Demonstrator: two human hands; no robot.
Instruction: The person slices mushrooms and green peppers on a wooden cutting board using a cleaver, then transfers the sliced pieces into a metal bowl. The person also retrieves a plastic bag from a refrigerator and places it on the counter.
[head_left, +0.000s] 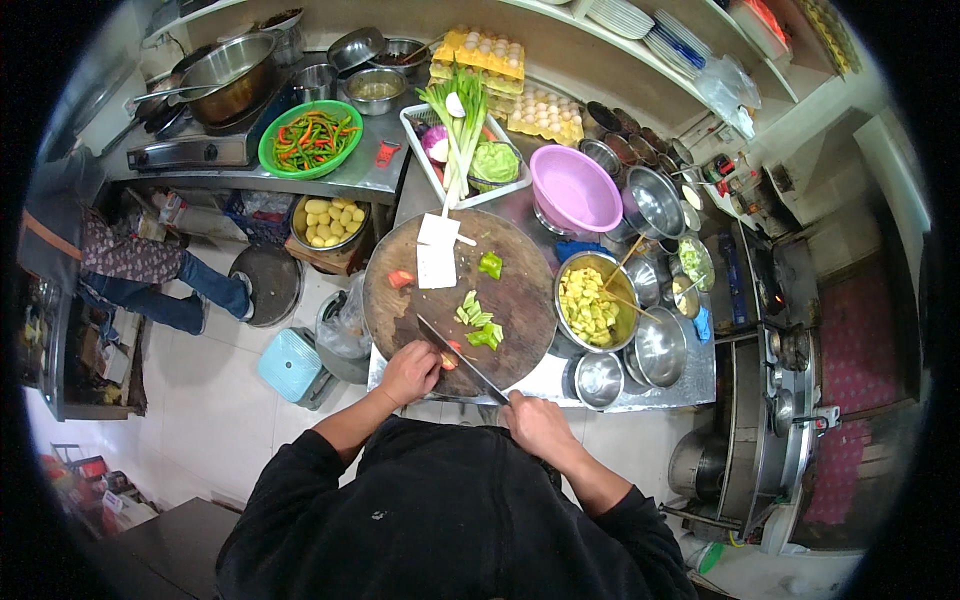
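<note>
My right hand (541, 427) grips the handle of a kitchen knife (463, 361), whose long blade slants up and left over the round wooden chopping board (517, 225). Beside the blade, the fingers of my left hand (414, 373) press on a red vegetable piece (450, 358) near the board's front edge. Cut green pepper strips (472, 310) lie in the middle, next to a larger green pepper piece (487, 337). Farther back are another green pepper chunk (490, 265) and a red chunk (401, 279). Two white cards (436, 264) lie on the board.
To the right stand a steel bowl of yellow-green chunks (591, 304) with chopsticks and several steel bowls (660, 349). Behind are a pink basin (576, 187) and a white basket (470, 201) of vegetables. At left are a green basin of chillies (311, 172) and another person (135, 247).
</note>
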